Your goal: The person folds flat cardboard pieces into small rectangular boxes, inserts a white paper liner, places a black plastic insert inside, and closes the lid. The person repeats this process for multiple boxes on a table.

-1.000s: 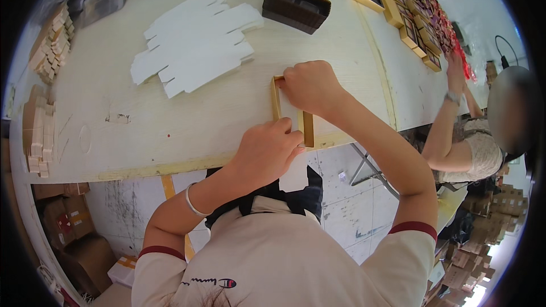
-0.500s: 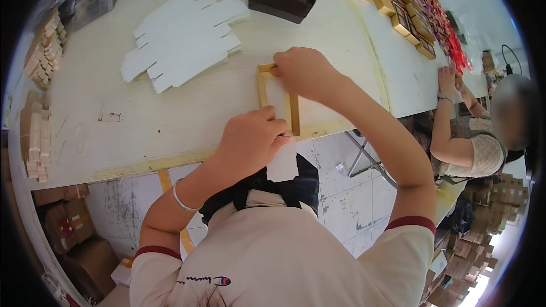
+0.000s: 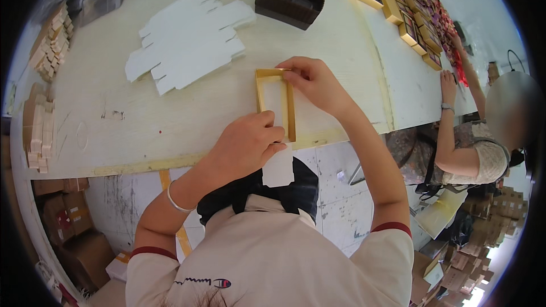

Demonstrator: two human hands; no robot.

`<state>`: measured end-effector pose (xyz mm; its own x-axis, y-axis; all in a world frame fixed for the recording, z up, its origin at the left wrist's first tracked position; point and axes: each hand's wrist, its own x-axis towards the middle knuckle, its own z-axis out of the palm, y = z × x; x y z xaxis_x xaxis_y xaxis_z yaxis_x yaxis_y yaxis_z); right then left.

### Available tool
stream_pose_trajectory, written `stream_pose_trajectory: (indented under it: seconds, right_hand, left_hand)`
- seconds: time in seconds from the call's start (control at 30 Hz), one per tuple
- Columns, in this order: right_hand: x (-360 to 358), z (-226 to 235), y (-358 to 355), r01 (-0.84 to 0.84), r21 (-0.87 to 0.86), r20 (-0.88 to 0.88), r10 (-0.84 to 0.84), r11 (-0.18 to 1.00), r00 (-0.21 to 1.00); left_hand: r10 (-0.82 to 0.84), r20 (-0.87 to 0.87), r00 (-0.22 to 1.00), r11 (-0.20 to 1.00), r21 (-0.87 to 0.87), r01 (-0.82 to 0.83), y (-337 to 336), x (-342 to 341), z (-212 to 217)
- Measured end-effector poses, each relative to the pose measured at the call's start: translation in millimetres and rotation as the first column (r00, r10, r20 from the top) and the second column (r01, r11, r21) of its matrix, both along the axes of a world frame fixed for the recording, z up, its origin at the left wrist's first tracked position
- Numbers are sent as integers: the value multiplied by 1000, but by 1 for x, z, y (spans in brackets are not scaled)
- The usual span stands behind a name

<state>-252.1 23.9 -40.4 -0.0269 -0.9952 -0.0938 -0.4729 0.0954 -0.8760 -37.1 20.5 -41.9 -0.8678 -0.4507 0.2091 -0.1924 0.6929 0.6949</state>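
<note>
Left hand (image 3: 247, 145), centre frame, curled over the near end of the gold frame (image 3: 275, 102), pinning it flat on the table (image 3: 114, 131). Right hand (image 3: 313, 79) pinching the far corner, likely squaring it. White card (image 3: 278, 166) hanging off the table edge below the left hand; held or just trapped, hard to say. Upper left: white blanks (image 3: 187, 37), within reach. Dark tray (image 3: 289, 1) above. Co-worker's hand (image 3: 448, 86) at right.
</note>
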Motion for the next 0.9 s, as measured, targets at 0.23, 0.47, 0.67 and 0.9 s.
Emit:
stream_pose_trajectory:
  seconds: [0.23,0.47,0.67,0.9]
  right_hand:
    - [11,17,-28,-144,70,-199,155,987,968]
    - [7,14,-19,13,130,-27,-9,991,1000]
    - [24,23,76,-173,-439,-456,-52,882,888]
    - [43,-26,118,-376,-589,-558,-23,715,830]
  left_hand:
    - [10,-36,999,999,-34,-11,4,-3,-4]
    - [44,-20,999,999,-31,-45,2,-2,-5]
    - [86,27,996,995,-56,-85,1,3,0]
    - [63,29,998,994,84,-65,-2,-1,-3]
